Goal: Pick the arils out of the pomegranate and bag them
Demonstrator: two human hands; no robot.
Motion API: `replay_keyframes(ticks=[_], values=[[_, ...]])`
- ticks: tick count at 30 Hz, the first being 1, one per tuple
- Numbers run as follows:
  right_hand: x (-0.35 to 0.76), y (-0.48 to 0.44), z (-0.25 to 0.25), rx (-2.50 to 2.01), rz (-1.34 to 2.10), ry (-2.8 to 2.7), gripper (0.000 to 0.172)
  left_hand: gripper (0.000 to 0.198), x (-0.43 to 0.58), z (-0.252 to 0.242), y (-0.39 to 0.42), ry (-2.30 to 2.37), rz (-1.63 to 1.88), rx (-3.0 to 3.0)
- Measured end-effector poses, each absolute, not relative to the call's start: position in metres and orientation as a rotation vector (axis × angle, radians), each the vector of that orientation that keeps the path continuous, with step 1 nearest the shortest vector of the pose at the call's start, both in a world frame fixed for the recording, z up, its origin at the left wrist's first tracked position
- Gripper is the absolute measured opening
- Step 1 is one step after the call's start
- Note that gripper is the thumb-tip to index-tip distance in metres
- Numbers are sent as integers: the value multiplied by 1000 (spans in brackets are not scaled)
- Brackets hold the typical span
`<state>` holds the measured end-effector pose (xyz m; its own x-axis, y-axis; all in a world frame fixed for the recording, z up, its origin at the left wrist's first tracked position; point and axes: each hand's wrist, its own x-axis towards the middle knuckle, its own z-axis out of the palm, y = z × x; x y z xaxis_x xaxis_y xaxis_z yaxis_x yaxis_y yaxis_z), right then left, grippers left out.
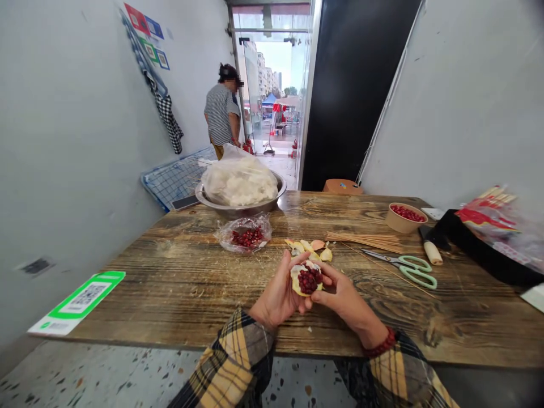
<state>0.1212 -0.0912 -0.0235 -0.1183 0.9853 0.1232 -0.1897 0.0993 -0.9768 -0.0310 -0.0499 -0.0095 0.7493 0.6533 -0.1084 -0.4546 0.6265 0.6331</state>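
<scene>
A piece of pomegranate (309,280), its dark red seeds facing up and pale yellow rind around them, sits between my two hands just above the table. My left hand (280,292) cups it from the left and below. From the right, the thumb and fingers of my right hand (340,292) grip its edge. Just beyond my fingertips lie torn pieces of pomegranate peel (326,255). Further off to the left is a clear plastic bag (223,237) with loose red seeds (249,237) in it.
Bamboo skewers (365,241), green-handled scissors (403,266) and a paper bowl of red seeds (406,218) lie to the right. At the back stands a metal basin (204,198) bearing a bulging plastic bag (240,178). A person (221,113) stands near the glass door.
</scene>
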Motion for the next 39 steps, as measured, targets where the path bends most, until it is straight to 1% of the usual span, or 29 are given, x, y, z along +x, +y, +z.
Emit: replay_keyframes(ticks=[4, 7, 9, 12, 17, 21, 26, 31, 35, 39], values=[[119, -90, -21, -983, 1239, -1111, 57, 65, -27, -11, -50, 336, 701, 717], [120, -88, -21, -1005, 1171, -1030, 50, 59, -24, -12, -51, 380, 737, 807], [123, -86, -23, -1012, 1108, -965, 48, 53, -23, -13, -51, 431, 798, 832], [125, -83, -28, -1038, 1035, -905, 51, 51, -23, -13, -52, 486, 870, 830], [123, -80, -33, -1030, 1022, -917, 54, 47, -22, -12, -52, 512, 877, 813], [120, -81, -31, -1014, 1058, -932, 54, 46, -22, -12, -50, 544, 899, 810], [122, -83, -29, -939, 1200, -891, 49, 40, -24, -11, -48, 591, 931, 785], [126, -83, -29, -863, 1314, -737, 37, 37, -25, -10, -46, 632, 949, 782], [126, -84, -27, -808, 1405, -710, 33, 34, -25, -8, -46, 689, 943, 810], [126, -84, -27, -814, 1410, -699, 30, 33, -25, -5, -47, 730, 926, 852]])
